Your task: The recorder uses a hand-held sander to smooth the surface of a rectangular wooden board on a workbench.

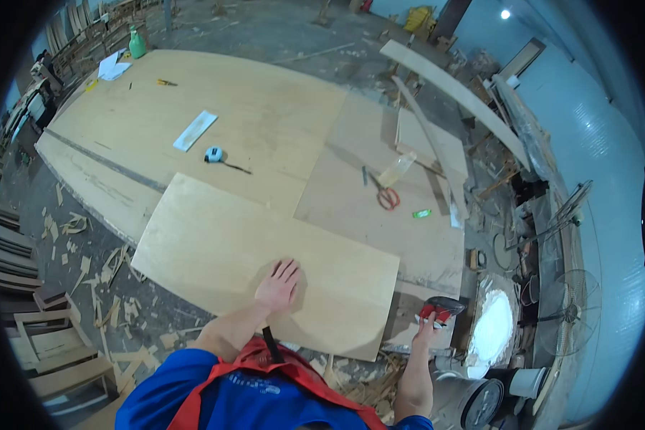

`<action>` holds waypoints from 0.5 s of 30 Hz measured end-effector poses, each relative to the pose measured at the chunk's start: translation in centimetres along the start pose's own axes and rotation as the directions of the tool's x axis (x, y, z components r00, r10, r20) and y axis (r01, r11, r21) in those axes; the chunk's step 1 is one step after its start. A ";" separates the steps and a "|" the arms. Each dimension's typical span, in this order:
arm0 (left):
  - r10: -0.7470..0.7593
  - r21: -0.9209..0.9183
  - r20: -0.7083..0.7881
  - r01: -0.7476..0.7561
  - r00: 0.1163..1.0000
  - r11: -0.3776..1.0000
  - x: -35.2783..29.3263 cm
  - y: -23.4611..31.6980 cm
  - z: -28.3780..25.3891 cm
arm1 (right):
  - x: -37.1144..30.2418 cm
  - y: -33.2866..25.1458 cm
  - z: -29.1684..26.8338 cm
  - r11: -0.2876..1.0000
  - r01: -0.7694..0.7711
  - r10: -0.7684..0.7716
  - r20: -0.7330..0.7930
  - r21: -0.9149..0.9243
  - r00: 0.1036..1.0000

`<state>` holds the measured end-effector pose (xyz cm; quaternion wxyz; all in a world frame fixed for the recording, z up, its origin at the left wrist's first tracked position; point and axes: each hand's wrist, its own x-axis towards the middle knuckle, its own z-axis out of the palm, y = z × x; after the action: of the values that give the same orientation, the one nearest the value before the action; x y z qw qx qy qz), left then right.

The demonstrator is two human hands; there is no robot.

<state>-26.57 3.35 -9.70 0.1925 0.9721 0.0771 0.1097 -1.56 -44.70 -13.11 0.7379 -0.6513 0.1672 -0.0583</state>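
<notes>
Blue shirt (251,401) and red apron (247,352) fill the bottom edge, closest to the camera. Just past them a pale, rectangular board (218,240) lies flat on the counter (236,115), its long side toward the person. Left hand (281,285) is spread palm down on it near the close edge, fingers extended, pressing on the surface and gripping nothing. Right hand (428,327), out beyond the board's right end, is closed around a red-and-black tool (448,309), pointed at the front like an iron; whether the tool rests on anything, I cannot tell. Past the board's far edge are a tape measure (213,155) with a dark strap and a white strip (195,130). Scissors (384,192) with orange handles lie to the right, near a small green piece (422,213) and a clear, yellowish container (398,170). Toward the counter's far left end are pliers (166,82), white papers (112,67) and a green bottle (137,43). Wood scraps (72,224) litter the floor (279,36) at left, and a round fan (570,312) stands at right, by the pale blue wall (602,215).
</notes>
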 end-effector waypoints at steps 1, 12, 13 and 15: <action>0.009 0.001 0.001 -0.009 1.000 1.000 0.5 0.1 0.0 | -0.4 0.4 0.0 1.000 0.000 0.000 -0.026 0.004 1.000; 0.059 -0.018 0.062 -0.058 0.996 0.998 0.6 -1.5 -0.3 | -5.5 -0.1 0.9 0.905 0.081 -0.126 -0.082 -0.419 0.989; 0.066 -0.046 0.075 -0.063 0.995 0.997 0.7 -2.3 -0.7 | -6.4 0.0 1.2 0.877 0.150 -0.202 -0.066 -0.457 0.977; 0.120 -0.121 0.071 -0.111 0.990 0.986 2.6 -3.4 -0.6 | -8.1 1.7 -2.8 0.815 0.194 -0.313 -0.132 -0.546 0.941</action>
<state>-24.57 7.15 -9.96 0.2452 0.9655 0.0063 0.0870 -10.25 -44.66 -13.62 0.4943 -0.8341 0.1669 -0.1790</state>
